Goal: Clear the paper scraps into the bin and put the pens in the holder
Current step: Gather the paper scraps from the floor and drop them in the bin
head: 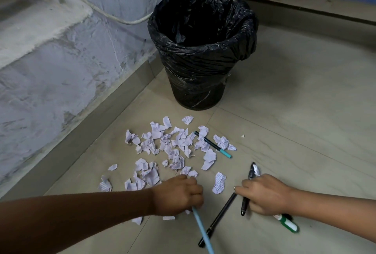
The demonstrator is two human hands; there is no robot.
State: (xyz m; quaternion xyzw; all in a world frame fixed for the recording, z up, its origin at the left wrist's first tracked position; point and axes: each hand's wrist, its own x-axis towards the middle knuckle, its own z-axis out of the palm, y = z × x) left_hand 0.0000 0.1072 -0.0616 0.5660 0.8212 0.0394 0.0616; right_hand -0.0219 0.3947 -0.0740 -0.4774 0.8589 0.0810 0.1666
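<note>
Several torn white paper scraps lie scattered on the tiled floor in front of a bin lined with a black bag. My left hand is closed around a light blue pen at the near edge of the scraps. My right hand grips a black pen and a green and white marker together. A thin black pen lies on the floor between my hands, touching my right fingertip. Among the scraps rests a dark pen with a teal cap. No pen holder is in view.
A rough whitish wall with a skirting board runs along the left, and a white cable hangs against it. A raised threshold crosses the back right. Bare tile floor spreads to the right of the bin.
</note>
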